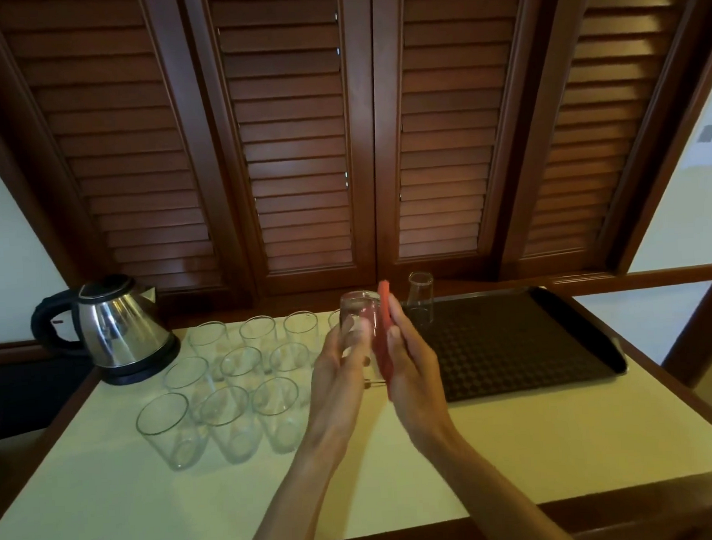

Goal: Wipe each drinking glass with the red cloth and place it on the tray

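Note:
My left hand (342, 364) holds a clear drinking glass (360, 310) upside down above the table's middle. My right hand (411, 361) presses the folded red cloth (383, 334) against the glass's right side. One glass (421, 297) stands upside down on the far left corner of the dark textured tray (525, 344). Several more clear glasses (232, 381) stand upright in rows on the pale tabletop, left of my hands.
A steel electric kettle (116, 325) with a black handle sits at the table's back left. Dark wooden louvred doors (341, 148) rise directly behind the table. The table's wooden edge (641, 498) runs along the front and right.

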A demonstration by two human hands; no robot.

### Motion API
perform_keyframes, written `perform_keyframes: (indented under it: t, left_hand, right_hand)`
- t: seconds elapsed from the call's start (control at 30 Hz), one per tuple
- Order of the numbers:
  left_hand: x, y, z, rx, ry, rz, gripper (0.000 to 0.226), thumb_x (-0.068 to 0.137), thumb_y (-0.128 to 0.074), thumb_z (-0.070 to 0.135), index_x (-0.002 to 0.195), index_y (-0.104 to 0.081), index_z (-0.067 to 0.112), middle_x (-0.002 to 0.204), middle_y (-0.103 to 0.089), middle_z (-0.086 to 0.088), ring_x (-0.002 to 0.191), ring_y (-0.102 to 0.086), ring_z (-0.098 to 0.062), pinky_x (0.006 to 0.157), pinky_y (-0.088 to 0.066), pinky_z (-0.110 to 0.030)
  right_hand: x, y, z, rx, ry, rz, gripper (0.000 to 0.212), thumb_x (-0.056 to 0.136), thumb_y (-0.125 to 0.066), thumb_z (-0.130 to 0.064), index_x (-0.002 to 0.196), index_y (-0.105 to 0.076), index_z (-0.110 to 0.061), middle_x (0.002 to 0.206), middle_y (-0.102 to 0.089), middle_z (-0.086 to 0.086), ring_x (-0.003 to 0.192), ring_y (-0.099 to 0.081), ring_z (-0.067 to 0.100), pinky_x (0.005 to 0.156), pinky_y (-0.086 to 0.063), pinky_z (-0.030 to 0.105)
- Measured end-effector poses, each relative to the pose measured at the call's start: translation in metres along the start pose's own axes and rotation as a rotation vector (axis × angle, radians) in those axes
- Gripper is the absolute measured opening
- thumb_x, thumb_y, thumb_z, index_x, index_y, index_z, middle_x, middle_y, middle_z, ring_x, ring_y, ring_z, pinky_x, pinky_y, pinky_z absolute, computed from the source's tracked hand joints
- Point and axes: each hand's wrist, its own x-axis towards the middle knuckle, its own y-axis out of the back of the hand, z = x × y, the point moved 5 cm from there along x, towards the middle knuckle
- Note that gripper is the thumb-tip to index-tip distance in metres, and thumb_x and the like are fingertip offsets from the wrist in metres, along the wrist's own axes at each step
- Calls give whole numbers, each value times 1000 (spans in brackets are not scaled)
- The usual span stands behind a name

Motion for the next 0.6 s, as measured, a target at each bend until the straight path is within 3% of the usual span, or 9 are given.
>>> perform_keyframes:
  t: [0.07,0.17,0.23,0.37,0.5,0.6]
  left_hand:
    - [3,5,4,-25,-23,9,56,81,-63,70,133,-60,49,126,-66,20,117,-64,-6,92,-55,-28]
    - [15,18,8,-182,0,25,53,89,-69,58,137,-60,37,122,-73,10,112,-72,-13,98,-58,-43]
    - [8,17,4,-141,11,11,56,90,-67,60,140,-58,37,126,-72,11,116,-70,-11,102,-56,-45]
    - [-1,12,5,-62,-41,-33,47,96,-56,62,139,-61,43,133,-67,12,122,-64,-9,93,-54,-29]
    - [10,27,17,-128,-7,5,55,94,-59,64,136,-67,31,125,-74,4,119,-69,-14,107,-50,-47]
    - [-5,24,9,-13,6,-29,62,85,-65,70,138,-65,38,118,-76,15,104,-73,-6,98,-53,-40]
  right_hand:
    - [-1,-2,-1,28,-22,-30,54,104,-38,-25,157,-30,-17,158,-42,-2,147,-39,14,121,-32,50]
    - [-20,-12,3,8,-25,-50,52,103,-39,-26,155,-35,-17,155,-45,-12,146,-37,6,123,-29,46]
    - [-12,-7,0,14,-20,-37,51,104,-38,-26,154,-36,-17,154,-48,-8,145,-40,11,121,-32,45]
    - [0,-5,-8,68,-62,-67,44,110,-33,-23,154,-36,-20,151,-52,0,142,-46,18,116,-40,38]
    - [-23,-14,1,7,-76,-80,44,109,-37,-27,152,-40,-21,152,-50,-7,142,-45,10,119,-37,42]
    - [-1,-3,-7,3,-105,-64,43,110,-33,-23,151,-42,-19,145,-58,1,136,-53,19,112,-45,42]
